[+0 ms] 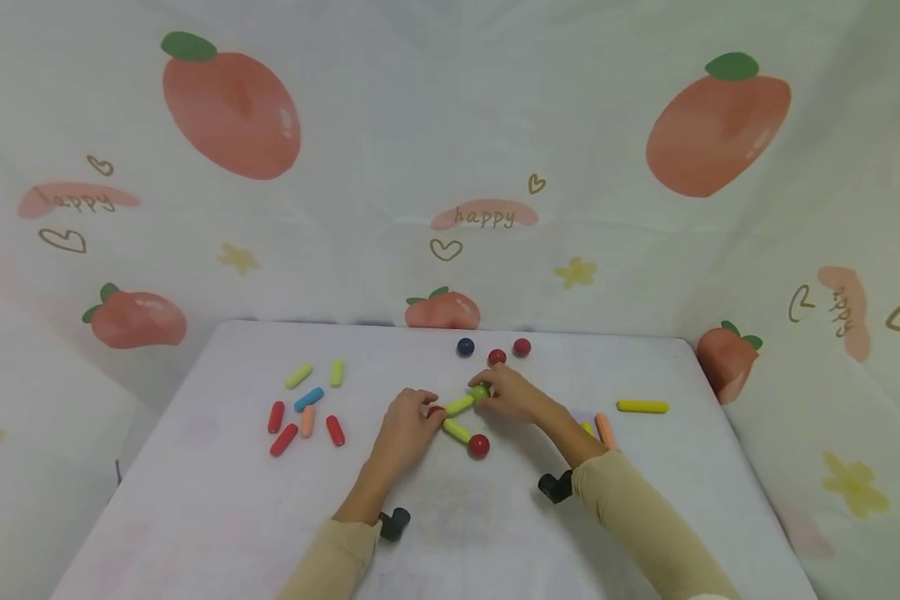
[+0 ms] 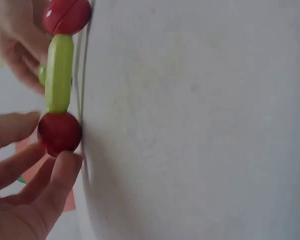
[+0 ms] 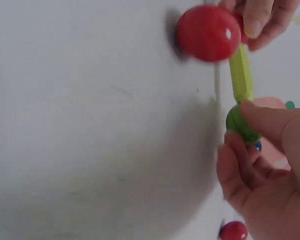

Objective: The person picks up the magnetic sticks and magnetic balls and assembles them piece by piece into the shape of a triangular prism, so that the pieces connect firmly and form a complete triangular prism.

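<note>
Cloth printed with peaches and "happy" [image 1: 487, 117] hangs behind your white table [image 1: 217, 500]. Near the table's middle, your left hand [image 1: 405, 429] pinches a red ball [image 1: 435, 411], and your right hand [image 1: 513, 393] pinches a green ball [image 1: 480, 392].

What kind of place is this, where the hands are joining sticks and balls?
Probably a small tabletop play or recording corner: a white table strewn with coloured sticks and balls, closed in by a peach-print "happy" cloth backdrop.
</note>
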The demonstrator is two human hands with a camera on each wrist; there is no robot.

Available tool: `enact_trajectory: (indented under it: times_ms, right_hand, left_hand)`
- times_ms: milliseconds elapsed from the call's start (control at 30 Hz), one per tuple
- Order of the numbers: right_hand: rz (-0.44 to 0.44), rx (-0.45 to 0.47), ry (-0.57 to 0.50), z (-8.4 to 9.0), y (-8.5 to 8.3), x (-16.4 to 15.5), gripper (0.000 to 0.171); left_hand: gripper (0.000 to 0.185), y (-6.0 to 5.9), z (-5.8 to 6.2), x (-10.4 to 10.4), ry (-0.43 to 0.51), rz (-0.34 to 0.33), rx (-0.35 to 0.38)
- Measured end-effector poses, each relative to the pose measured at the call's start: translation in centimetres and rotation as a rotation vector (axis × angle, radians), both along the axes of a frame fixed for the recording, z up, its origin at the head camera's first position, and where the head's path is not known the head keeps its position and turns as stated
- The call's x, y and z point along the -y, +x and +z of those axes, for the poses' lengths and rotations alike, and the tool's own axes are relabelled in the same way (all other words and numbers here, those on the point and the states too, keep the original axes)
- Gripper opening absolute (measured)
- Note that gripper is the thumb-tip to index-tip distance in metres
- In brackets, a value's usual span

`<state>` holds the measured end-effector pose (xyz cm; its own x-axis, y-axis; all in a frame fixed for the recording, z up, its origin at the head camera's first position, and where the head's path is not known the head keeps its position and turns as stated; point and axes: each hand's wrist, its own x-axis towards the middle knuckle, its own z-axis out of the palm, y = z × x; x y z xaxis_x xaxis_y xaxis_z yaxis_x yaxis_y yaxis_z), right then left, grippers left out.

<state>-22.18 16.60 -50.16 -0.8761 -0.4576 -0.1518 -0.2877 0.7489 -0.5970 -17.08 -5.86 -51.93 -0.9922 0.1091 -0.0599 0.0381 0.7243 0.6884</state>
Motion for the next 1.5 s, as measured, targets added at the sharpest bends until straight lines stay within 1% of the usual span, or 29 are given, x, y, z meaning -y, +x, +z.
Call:
enact_trajectory:
  times_ms: [33,67,133,200,267,300,367,433,533,600,667,733,800,933,1033,1133,1200,1300,1367,1500]
  right_hand:
    - [-0.031,0.007,0.011,-0.1,0.3,-0.2,0.031]
    - [-0.065,0.018,0.017,-0.2,0.6,-0.5,0.030]
    - [-0.138,0.038,0.028,-0.5,1.3,-0.8,0.031]
    - [-0.206,0.052,0.034,-0.6,2.2,-1.0,0.033]
    - [-0.262,0.055,0.036,-0.8,3.2,-1.0,0.034]
    - [-0.290,0.061,0.035,-0.8,3.7,-0.9,0.035]
    - [-0.329,0.070,0.026,-0.9,4.7,-0.7,0.038]
    - [-0.342,0.063,0.015,-1.1,5.6,-0.5,0.040]
    - [-0.337,0.024,-0.013,-1.5,6.5,-0.4,0.041]
    - [-0.338,-0.006,-0.038,-1.9,6.8,-0.5,0.040]
    - [-0.345,-0.021,-0.063,-2.2,7.0,-0.7,0.038]
    - [-0.359,-0.019,-0.086,-2.4,7.1,-0.8,0.036]
    - [-0.371,-0.016,-0.102,-2.5,7.1,-1.0,0.035]
    - [-0.375,-0.028,-0.108,-2.6,7.0,-1.1,0.035]
    - [-0.371,-0.029,-0.109,-2.6,6.9,-1.1,0.035]
    - [-0.371,-0.017,-0.110,-2.5,6.9,-1.1,0.036]
    - [-0.373,-0.011,-0.109,-2.5,6.9,-1.1,0.036]
    - [-0.378,-0.005,-0.103,-2.5,7.0,-1.2,0.037]
    - [-0.380,-0.003,-0.101,-2.5,7.0,-1.2,0.037]
    - [-0.378,0.000,-0.103,-2.5,7.0,-1.3,0.037]
  left_hand:
    - [0.039,-0.1,0.0,-0.1,0.004,0.015,-0.002]
    - [0.042,-0.1,0.1,-0.2,0.012,0.034,0.012]
    - [0.048,0.1,0.2,-0.4,0.029,0.038,0.049]
    - [0.055,0.5,0.3,-0.6,0.022,0.015,0.095]
    - [0.059,0.9,0.3,-0.8,0.001,-0.026,0.123]
    - [0.059,1.0,0.4,-0.8,-0.013,-0.051,0.123]
    - [0.054,1.2,0.3,-0.9,-0.052,-0.075,0.112]
    - [0.045,1.2,0.3,-1.0,-0.088,-0.082,0.083]
    - [0.035,1.1,0.2,-0.9,-0.109,-0.085,0.051]
    - [0.035,1.0,0.3,-0.7,-0.103,-0.083,0.050]
    - [0.040,1.0,0.5,-0.3,-0.091,-0.073,0.067]
    - [0.045,1.0,0.8,0.6,-0.084,-0.056,0.080]
    - [0.049,0.9,1.3,2.0,-0.085,-0.024,0.083]
    - [0.049,0.7,1.9,6.0,-0.106,0.039,0.039]
    - [0.049,0.9,1.9,9.0,-0.130,0.096,0.037]
    - [0.049,1.4,1.8,11.2,-0.143,0.131,0.059]
    - [0.048,1.7,1.7,12.1,-0.143,0.139,0.062]
    - [0.049,1.9,1.6,12.7,-0.151,0.138,0.047]
    - [0.051,2.0,1.4,12.7,-0.157,0.139,0.049]
    - [0.055,2.0,0.7,12.2,-0.161,0.135,0.084]
